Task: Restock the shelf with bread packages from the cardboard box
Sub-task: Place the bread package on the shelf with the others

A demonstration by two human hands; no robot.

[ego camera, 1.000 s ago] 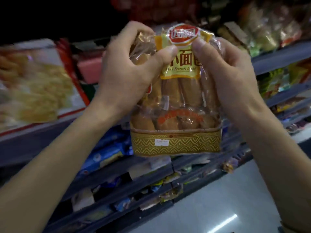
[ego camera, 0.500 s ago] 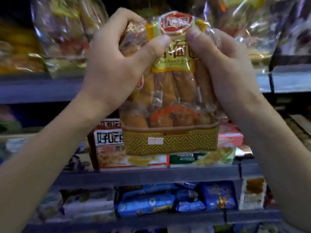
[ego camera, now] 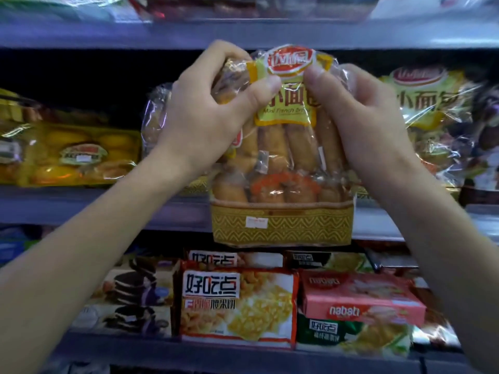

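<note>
Bread pack (ego camera: pixel 280 168): frame centre, upright before the shelf (ego camera: pixel 81 206). Left hand (ego camera: pixel 205 114) and right hand (ego camera: pixel 361 122) each closed on its top corners.

Between the fingers (ego camera: pixel 266 86), the bread pack (ego camera: pixel 282 168) is clear film with a yellow label, a red oval logo and a gold zigzag band. Below them sit a red-edged box (ego camera: pixel 237 306) and a pink box (ego camera: pixel 361 300); left, a yellow pack (ego camera: pixel 78 155).

The held bread package (ego camera: pixel 280 168) reads "Mini French Bre…"; a pink box (ego camera: pixel 361 303) below reads "nabati".
</note>
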